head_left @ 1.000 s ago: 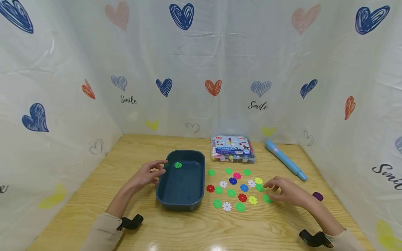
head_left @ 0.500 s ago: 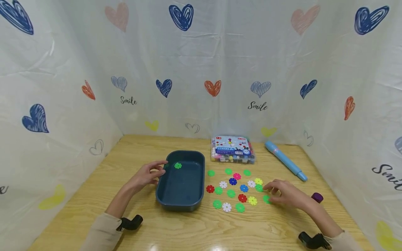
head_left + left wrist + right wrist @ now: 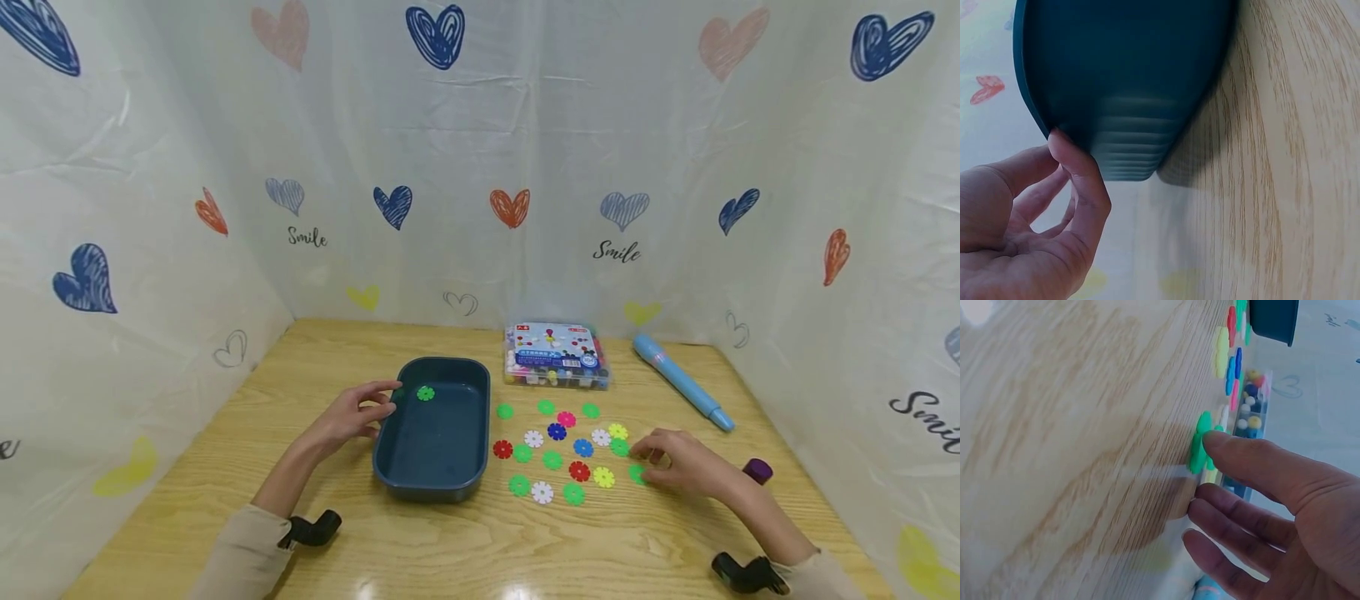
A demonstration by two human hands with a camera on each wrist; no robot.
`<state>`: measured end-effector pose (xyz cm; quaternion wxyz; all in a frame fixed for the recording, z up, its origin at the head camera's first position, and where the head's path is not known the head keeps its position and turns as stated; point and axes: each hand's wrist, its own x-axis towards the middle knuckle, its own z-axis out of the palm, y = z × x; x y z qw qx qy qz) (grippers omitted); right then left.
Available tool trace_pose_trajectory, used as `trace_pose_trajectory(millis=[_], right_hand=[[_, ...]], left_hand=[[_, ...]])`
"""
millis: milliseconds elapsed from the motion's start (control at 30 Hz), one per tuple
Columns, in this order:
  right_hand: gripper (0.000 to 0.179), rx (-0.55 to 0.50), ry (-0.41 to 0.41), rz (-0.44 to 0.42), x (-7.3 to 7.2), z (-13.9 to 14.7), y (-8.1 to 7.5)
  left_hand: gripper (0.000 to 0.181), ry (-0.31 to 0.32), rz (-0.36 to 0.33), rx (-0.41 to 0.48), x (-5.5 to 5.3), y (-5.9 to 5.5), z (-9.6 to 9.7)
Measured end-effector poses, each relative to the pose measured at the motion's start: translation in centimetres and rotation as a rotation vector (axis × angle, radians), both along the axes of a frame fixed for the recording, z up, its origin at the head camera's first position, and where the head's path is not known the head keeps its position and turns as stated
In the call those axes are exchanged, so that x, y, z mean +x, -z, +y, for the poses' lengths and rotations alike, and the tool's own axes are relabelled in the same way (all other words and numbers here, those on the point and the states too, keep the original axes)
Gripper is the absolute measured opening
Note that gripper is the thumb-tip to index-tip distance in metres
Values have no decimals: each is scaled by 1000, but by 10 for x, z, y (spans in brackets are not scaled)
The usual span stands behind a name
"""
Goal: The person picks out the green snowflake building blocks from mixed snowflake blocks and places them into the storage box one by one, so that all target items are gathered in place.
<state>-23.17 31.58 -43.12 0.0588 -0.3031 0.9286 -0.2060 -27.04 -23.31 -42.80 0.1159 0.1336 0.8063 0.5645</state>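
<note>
In the head view, my left hand [image 3: 352,419] is at the left rim of a dark blue plastic bin [image 3: 431,492]. The left wrist view shows its thumb and a bent finger meeting at the rim of the bin [image 3: 1020,69]. One green snowflake disc [image 3: 425,393] lies inside. My right hand [image 3: 686,462] rests low over the table at the right of the scattered discs. Its thumb tip appears to touch a green snowflake disc [image 3: 1199,450] in the right wrist view, while the other fingers stay apart, loosely bent, around nothing.
Several green, white, red, yellow, pink and blue discs, one a blue disc [image 3: 583,448], lie flat right of the bin. Behind them sits a clear case of colored beads [image 3: 557,357]. A light blue tube [image 3: 682,382] and a purple cap [image 3: 758,472] lie farther right.
The right hand shifts very slightly by the green disc at the right edge of the group. The left hand, bin and discs stay in place.
</note>
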Motion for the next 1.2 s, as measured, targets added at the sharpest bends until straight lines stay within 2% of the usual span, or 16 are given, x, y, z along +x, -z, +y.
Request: trace_pose_trajectory(millis=[500, 833, 1200], right_hand=[[27, 3, 20, -6, 3, -2, 1], [16, -19, 40, -44, 2, -6, 2], [17, -30, 46, -64, 2, -7, 1]], left_hand=[[55, -4, -4, 6, 1, 1, 1], [56, -4, -9, 11, 1, 3, 0], [55, -9, -11, 6, 1, 1, 1]])
